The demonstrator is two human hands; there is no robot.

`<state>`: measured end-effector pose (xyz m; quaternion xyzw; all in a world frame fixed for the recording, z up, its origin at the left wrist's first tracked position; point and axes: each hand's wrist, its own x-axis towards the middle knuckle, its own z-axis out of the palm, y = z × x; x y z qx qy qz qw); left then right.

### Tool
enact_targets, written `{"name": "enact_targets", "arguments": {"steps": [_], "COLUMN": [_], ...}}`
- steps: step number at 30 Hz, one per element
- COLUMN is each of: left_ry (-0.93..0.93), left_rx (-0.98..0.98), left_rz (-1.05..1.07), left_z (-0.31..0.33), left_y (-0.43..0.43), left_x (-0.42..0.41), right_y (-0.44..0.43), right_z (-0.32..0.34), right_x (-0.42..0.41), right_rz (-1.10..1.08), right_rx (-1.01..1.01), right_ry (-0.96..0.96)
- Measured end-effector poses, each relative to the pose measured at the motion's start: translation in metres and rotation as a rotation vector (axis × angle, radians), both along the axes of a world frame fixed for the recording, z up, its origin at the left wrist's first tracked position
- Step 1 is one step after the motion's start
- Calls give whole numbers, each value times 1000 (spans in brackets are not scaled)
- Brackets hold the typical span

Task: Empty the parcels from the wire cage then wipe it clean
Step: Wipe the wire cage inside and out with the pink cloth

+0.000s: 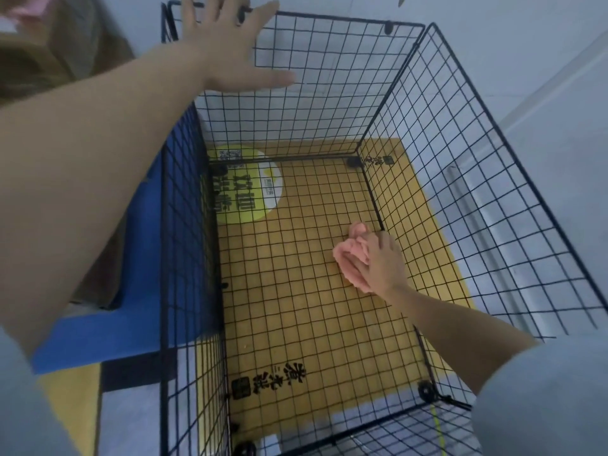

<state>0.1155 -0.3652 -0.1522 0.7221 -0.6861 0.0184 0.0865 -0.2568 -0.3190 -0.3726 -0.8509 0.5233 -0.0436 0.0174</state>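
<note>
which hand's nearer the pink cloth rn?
Right. The right hand holds the pink cloth down on the wire cage floor; the left hand lies flat against the top of the far panel, apart from the cloth.

Soft, even indoor light, dimmish. Wide-angle lens bows wire cage [520, 162] bars twd 3 o'clock; edge at 10 o'clock blurred, whole pic slightly soft.

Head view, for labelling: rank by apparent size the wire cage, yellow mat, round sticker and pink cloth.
wire cage
yellow mat
round sticker
pink cloth: bunched under the right hand, so last two unsure
</note>
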Motion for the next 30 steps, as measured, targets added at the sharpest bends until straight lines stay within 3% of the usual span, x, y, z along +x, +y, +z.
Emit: {"name": "enact_targets", "arguments": {"steps": [3, 7, 10, 12, 21, 27, 30], "left_ry": [-3, -36, -74, -94, 37, 99, 120], "left_rx": [21, 68, 62, 54, 152, 191, 215], "left_rz": [-2, 7, 16, 9, -53, -215, -310], "left_z": [0, 3, 7, 6, 10, 20, 25], "left_y": [2, 5, 9, 12, 40, 84, 113], "left_x": [1, -3, -6, -7, -39, -79, -103], "right_y": [10, 46, 91, 114, 128, 125, 115], "right_z": [11, 18, 12, 1, -16, -10, -11], "right_x": [17, 66, 108, 123, 131, 129, 123], "right_rz": [127, 574, 808, 916, 985, 1037, 1045], "right_rx": [-25, 16, 145, 220, 228, 158, 197], "right_ry": [-33, -129, -263, -256, -139, -154, -61]}}
